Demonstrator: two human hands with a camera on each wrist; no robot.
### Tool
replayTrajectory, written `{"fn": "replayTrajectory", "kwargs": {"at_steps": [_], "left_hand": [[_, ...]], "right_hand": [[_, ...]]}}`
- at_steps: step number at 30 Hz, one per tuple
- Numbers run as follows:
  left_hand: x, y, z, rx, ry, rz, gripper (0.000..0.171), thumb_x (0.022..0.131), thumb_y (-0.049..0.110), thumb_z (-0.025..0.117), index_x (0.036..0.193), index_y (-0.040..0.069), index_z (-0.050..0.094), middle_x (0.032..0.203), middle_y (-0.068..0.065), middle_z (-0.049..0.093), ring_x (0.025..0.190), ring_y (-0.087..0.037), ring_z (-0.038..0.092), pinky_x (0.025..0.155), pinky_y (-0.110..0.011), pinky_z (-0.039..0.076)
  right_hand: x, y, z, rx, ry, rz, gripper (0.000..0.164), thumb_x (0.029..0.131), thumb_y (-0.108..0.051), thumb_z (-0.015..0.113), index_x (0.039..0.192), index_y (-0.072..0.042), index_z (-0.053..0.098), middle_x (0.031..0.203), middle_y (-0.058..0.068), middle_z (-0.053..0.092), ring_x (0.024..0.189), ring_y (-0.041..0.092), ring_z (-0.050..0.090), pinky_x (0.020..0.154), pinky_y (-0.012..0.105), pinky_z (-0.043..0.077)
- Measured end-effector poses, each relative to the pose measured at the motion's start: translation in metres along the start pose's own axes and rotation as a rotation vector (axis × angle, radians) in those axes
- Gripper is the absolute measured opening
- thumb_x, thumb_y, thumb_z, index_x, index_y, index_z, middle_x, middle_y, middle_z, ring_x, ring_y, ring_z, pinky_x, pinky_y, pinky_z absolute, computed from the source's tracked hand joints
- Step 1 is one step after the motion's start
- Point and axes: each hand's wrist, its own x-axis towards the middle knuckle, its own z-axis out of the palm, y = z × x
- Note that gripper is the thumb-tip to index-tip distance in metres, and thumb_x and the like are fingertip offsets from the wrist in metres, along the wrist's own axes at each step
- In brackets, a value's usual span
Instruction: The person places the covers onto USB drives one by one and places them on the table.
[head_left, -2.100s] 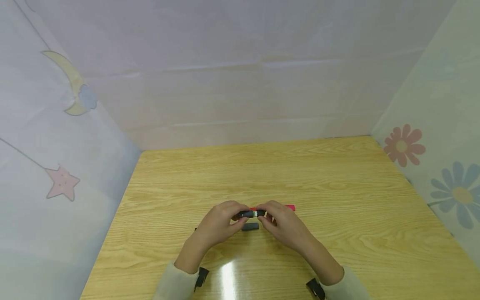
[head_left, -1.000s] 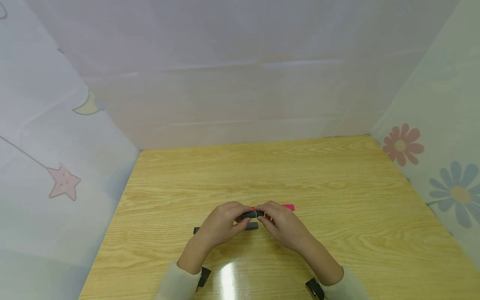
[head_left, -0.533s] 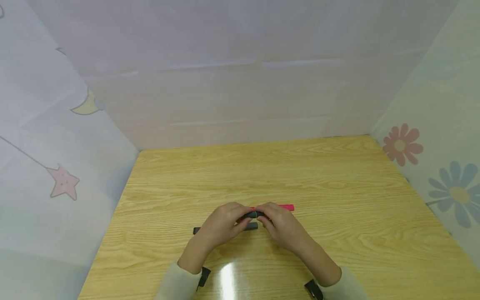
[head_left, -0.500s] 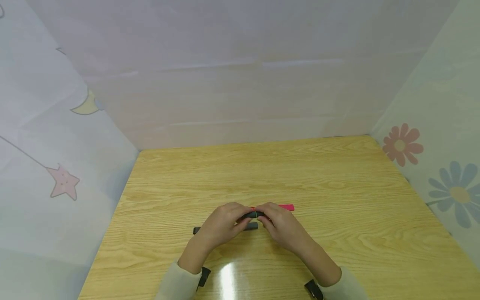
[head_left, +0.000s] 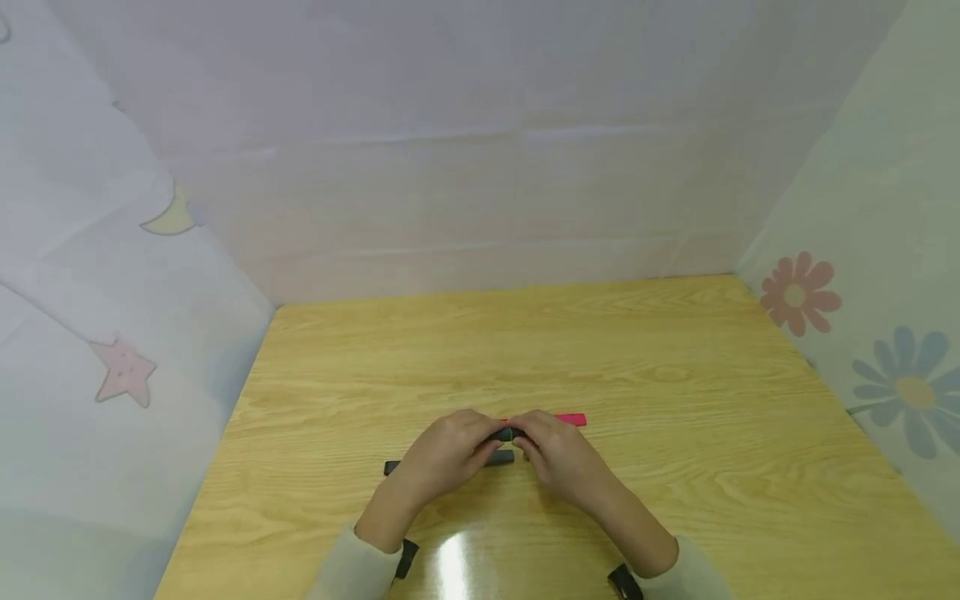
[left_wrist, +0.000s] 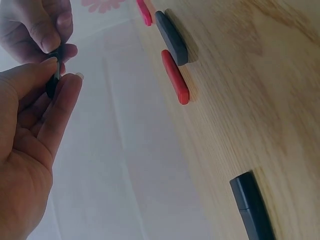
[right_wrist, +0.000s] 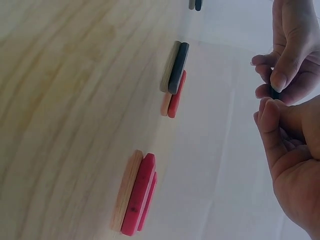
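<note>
Both hands meet over the table in the head view. A short black marker-like stick (head_left: 507,434) with a thin yellow-green ring lies level between them. My left hand (head_left: 446,454) pinches its left part between thumb and fingers, and my right hand (head_left: 564,458) pinches the right part. Fingertips cover both ends. Held above the table, the black stick (left_wrist: 53,82) shows only in part in the left wrist view. Below the hands lies a dark grey piece (head_left: 500,457). Behind the right hand a bright pink piece (head_left: 572,419) sticks out.
On the wooden table (head_left: 337,358) a black stick with a seam (left_wrist: 252,207) lies left of a red piece (left_wrist: 175,77) and a dark grey piece (left_wrist: 171,37). Printed cloth walls (head_left: 480,200) enclose the table's back and sides.
A white section showed between the two parts of the black stick at first; now the parts meet at the thin ring. The hands have drawn slightly closer together, still pinching it.
</note>
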Motion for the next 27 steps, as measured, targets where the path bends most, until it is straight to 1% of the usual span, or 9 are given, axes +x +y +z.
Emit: {"fn": "replayTrajectory", "kwargs": {"at_steps": [9, 13, 16, 17, 22, 27], "left_hand": [[-0.001, -0.001, 0.003, 0.013, 0.012, -0.004, 0.022, 0.095, 0.012, 0.072, 0.116, 0.005, 0.073, 0.106, -0.003, 0.075, 0.096, -0.015, 0.071, 0.083, -0.022, 0.057], [-0.003, -0.004, 0.004, 0.013, 0.017, -0.011, 0.022, 0.094, 0.012, 0.072, 0.116, 0.005, 0.073, 0.106, -0.003, 0.075, 0.098, -0.015, 0.071, 0.084, -0.023, 0.057], [-0.005, -0.006, 0.002, 0.015, 0.026, -0.017, 0.021, 0.094, 0.013, 0.072, 0.114, 0.005, 0.073, 0.106, -0.003, 0.075, 0.098, -0.015, 0.071, 0.083, -0.023, 0.057], [-0.005, -0.007, 0.001, 0.014, 0.030, -0.020, 0.021, 0.095, 0.013, 0.072, 0.114, 0.006, 0.073, 0.105, -0.003, 0.075, 0.097, -0.015, 0.071, 0.083, -0.023, 0.057], [-0.008, -0.010, -0.002, 0.012, 0.028, -0.034, 0.021, 0.095, 0.014, 0.072, 0.115, 0.007, 0.073, 0.107, -0.002, 0.075, 0.098, -0.014, 0.071, 0.083, -0.023, 0.057], [-0.010, -0.012, -0.005, 0.016, 0.010, -0.071, 0.020, 0.096, 0.015, 0.071, 0.115, 0.009, 0.073, 0.109, 0.000, 0.074, 0.100, -0.013, 0.070, 0.083, -0.023, 0.057]], "right_hand": [[-0.001, -0.001, 0.002, -0.006, 0.014, 0.011, 0.021, 0.094, 0.000, 0.068, 0.114, 0.000, 0.067, 0.103, 0.007, 0.070, 0.074, 0.004, 0.056, 0.066, 0.020, 0.053], [0.001, 0.000, 0.004, 0.001, 0.029, 0.000, 0.020, 0.094, -0.001, 0.069, 0.114, -0.001, 0.068, 0.104, 0.006, 0.071, 0.081, 0.008, 0.064, 0.069, 0.021, 0.055], [0.004, -0.002, 0.004, -0.002, 0.020, -0.002, 0.020, 0.095, -0.002, 0.068, 0.115, -0.001, 0.068, 0.107, 0.007, 0.071, 0.088, 0.014, 0.069, 0.072, 0.022, 0.057], [0.005, -0.002, 0.003, -0.002, 0.013, 0.003, 0.020, 0.095, -0.003, 0.068, 0.115, 0.000, 0.068, 0.107, 0.008, 0.071, 0.088, 0.014, 0.069, 0.071, 0.022, 0.057], [0.009, -0.005, 0.002, 0.001, -0.025, 0.058, 0.021, 0.096, -0.007, 0.068, 0.116, -0.002, 0.069, 0.107, 0.007, 0.071, 0.081, 0.010, 0.062, 0.066, 0.020, 0.053], [0.013, -0.007, 0.004, 0.021, -0.049, 0.098, 0.021, 0.095, -0.011, 0.070, 0.116, -0.005, 0.070, 0.104, 0.003, 0.070, 0.074, 0.004, 0.054, 0.062, 0.018, 0.049]]}}
